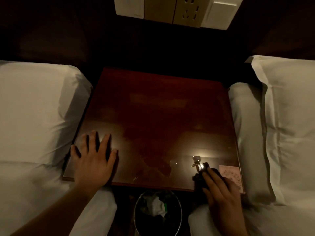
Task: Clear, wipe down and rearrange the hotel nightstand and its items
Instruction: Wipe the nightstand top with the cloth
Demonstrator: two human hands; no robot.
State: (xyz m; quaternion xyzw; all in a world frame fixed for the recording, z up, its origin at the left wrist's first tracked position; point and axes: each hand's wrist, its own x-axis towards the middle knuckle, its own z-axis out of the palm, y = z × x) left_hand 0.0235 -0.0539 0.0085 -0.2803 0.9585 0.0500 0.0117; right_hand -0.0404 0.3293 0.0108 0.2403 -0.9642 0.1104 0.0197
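The dark red-brown wooden nightstand (153, 108) fills the middle of the view, its glossy top reflecting light near the front. My left hand (92, 160) lies flat with spread fingers on its front left corner, holding nothing. At the front right corner my right hand (219, 189) presses on a dark cloth (200, 176), which pokes out under the fingers. A small shiny metal object, perhaps keys (196, 161), lies just beyond the cloth. A pale pink card (231, 174) lies beside my right hand at the right edge.
White-sheeted beds flank the nightstand, the left bed (34, 116) and the right bed with a pillow (286, 125). A round waste bin (157, 213) with crumpled rubbish stands on the floor before the nightstand. A wall panel with sockets and switches (179, 11) is above.
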